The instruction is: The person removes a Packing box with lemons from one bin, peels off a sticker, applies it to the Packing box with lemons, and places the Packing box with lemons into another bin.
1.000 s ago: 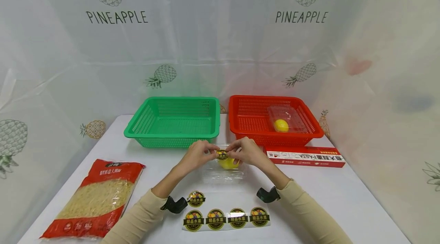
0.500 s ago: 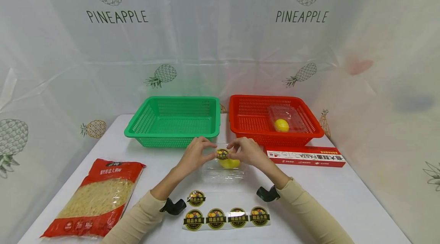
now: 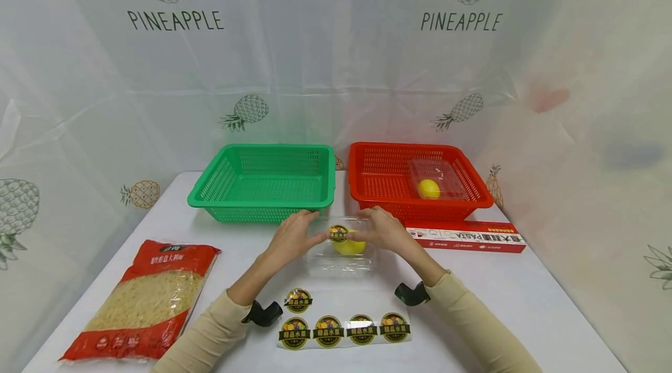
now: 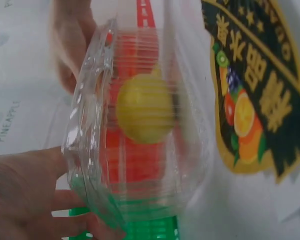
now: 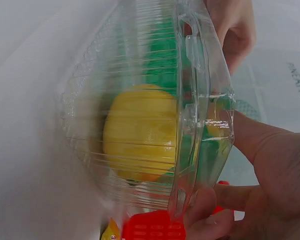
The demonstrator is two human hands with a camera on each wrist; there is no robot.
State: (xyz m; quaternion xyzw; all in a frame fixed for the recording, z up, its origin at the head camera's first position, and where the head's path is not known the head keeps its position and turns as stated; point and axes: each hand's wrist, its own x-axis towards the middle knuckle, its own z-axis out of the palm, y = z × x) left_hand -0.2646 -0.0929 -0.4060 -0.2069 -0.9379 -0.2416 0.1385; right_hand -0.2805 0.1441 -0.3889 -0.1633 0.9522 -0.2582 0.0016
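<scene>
In the head view a clear plastic clamshell box (image 3: 341,265) sits at the table's middle with a lemon (image 3: 349,246) inside. A round black and gold fruit sticker (image 3: 338,233) lies on its lid. My left hand (image 3: 294,239) holds the box's left side, thumb on the lid near the sticker. The right hand (image 3: 388,232) holds the right side likewise, its thumb reaching toward the sticker. In the right wrist view, right-hand fingers (image 5: 207,217) bend round the rim of the box (image 5: 190,125). The left wrist view shows the lemon (image 4: 145,107) through the ribbed wall.
A sheet of several matching stickers (image 3: 343,331) lies in front. Behind stand a green basket (image 3: 262,213) and a red basket (image 3: 420,208), the red one holding another clear box with a lemon (image 3: 429,189). A red pasta box (image 3: 467,237) lies right, a red-ended food bag (image 3: 147,303) left.
My hands have spread apart from pinching at the sticker to the two sides of the clamshell box. The sticker stays on the lid. The head view has tipped slightly down.
</scene>
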